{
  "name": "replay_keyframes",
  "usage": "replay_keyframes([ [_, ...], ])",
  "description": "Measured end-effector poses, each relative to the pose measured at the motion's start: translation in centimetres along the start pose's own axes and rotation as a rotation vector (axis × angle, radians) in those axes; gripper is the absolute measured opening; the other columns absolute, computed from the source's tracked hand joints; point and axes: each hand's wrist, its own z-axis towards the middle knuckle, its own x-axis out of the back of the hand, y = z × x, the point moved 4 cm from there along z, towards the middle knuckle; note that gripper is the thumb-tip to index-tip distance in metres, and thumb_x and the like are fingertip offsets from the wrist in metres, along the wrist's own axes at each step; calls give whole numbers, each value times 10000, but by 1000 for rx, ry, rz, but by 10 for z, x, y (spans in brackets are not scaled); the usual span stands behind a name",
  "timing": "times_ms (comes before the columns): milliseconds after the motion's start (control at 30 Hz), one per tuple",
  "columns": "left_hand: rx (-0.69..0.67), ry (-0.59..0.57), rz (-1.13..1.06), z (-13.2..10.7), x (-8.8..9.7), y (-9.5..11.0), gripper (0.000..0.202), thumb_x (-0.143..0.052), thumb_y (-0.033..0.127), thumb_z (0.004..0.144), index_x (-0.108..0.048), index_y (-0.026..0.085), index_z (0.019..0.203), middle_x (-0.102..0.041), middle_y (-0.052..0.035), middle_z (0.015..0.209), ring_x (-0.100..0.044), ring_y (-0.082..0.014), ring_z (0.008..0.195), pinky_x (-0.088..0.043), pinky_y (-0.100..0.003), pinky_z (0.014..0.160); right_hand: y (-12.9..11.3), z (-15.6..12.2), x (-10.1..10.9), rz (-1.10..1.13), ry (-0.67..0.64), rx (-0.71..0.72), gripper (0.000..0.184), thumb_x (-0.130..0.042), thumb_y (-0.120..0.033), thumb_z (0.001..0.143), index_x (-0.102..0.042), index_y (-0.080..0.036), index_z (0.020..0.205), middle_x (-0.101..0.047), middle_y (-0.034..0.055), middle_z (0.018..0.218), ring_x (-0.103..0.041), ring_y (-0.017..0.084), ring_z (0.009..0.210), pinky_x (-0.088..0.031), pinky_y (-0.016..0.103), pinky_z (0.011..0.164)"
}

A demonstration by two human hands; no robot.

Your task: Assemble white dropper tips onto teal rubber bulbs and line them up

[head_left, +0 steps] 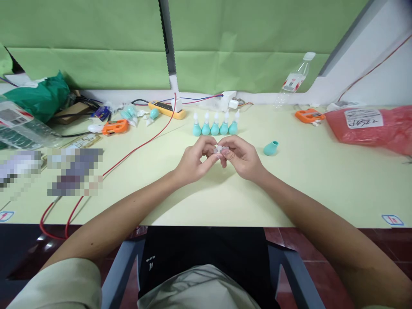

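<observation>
Over the middle of the table, my left hand [200,159] and my right hand [243,157] meet, fingertips closed round a small whitish, translucent plastic piece [219,149]. Fingers cover much of it, so its exact shape is unclear. Just beyond them, several teal squeeze bulbs [215,129] with pointed white tips stand upright in a row. A single teal bulb [271,148] without a tip lies on its side to the right of my right hand, its open neck pointing up and right.
A red cable [135,148] crosses the left side. Behind it are a yellow multimeter [166,110] and an orange-handled tool [115,127]. At the right lie another orange tool [309,115] and a red plastic bag [363,131]. A clear bottle [294,80] stands by the wall.
</observation>
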Motion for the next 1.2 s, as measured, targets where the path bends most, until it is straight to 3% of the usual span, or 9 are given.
replay_keyframes([
  [300,-21,16,36,1,2,5,262,-670,367,947,-546,207,1113,-698,13,757,-598,-86,604,-448,-207,585,0,-2,1,24,14,-1,319,-664,-496,954,-556,-256,1134,-655,-4,827,-646,143,643,-580,314,599],
  [767,-25,19,39,1,1,4,217,-709,310,918,-585,199,1058,-702,-4,850,-659,-101,693,-517,-232,666,-7,-1,1,-57,-12,21,257,-613,-479,990,-567,-228,1023,-624,17,885,-646,148,705,-585,342,675],
  [933,2,5,-101,3,2,4,243,-687,295,931,-584,202,1130,-686,-31,917,-659,-116,756,-548,-260,712,-5,1,4,-64,37,52,300,-657,-506,953,-573,-242,1070,-619,33,925,-628,168,759,-592,361,697],
  [1200,123,33,-289,5,0,3,212,-708,298,918,-604,190,1068,-654,-29,911,-647,-122,814,-562,-272,747,-10,-2,6,-451,111,287,188,-628,-361,976,-666,-280,1141,-669,94,1025,-626,256,922,-588,456,792],
])
